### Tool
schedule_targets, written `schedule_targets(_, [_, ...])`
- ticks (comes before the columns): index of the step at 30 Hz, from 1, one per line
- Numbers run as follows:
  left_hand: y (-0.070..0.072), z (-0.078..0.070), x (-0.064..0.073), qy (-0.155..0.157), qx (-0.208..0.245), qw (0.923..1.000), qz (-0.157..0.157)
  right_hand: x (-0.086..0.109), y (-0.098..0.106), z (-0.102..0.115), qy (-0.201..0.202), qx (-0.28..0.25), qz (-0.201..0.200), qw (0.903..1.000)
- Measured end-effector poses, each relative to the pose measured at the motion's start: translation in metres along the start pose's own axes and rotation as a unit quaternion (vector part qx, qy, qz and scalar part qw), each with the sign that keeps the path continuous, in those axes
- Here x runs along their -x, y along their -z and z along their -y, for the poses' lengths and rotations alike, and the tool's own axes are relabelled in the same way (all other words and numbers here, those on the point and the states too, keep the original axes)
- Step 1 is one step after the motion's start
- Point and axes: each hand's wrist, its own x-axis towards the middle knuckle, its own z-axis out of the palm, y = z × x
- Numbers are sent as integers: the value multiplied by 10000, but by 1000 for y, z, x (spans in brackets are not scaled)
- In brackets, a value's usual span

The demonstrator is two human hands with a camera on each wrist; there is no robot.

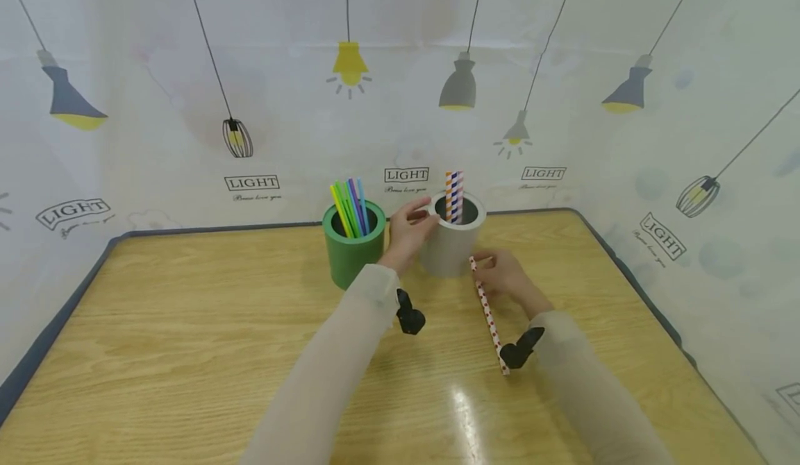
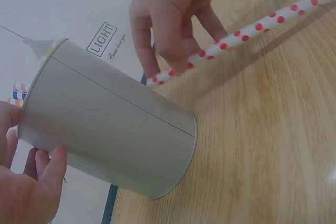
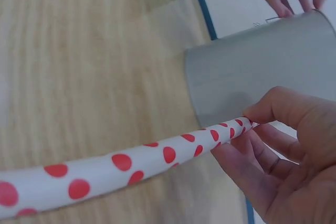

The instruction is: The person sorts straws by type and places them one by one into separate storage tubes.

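Observation:
A white paper straw with red dots [image 1: 487, 312] is pinched near its far end by my right hand [image 1: 505, 275], beside the grey cup [image 1: 446, 253]. In the right wrist view the thumb and fingers of that hand close on the straw [image 3: 168, 154], the rest of which slants back over the table. My left hand [image 1: 409, 232] holds the cup's left side near the rim. Its fingers and thumb lie against the wall in the left wrist view. Several striped paper straws [image 1: 455, 198] stand in the cup.
Left of the grey cup stands a green cup [image 1: 353, 260] with several thin coloured straws [image 1: 351, 208] in it. Both cups are near the back edge of the wooden table [image 1: 187, 326]. A printed backdrop [image 1: 300, 104] rises behind and along the sides.

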Motion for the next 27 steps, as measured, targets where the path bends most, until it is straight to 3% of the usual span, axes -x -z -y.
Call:
schedule_targets(6, [0,0,0,37,21,10000,-25,-1,21,9,285,-243,-169,9992])
schedule_targets(15, [1,1,-2,46,32,10000,34,4,44,37,684,-190,-397,9967])
schedule_targets(27, [0,2,-3,23,-103,9999,-5,4,64,75,1287,-393,-1085,9850])
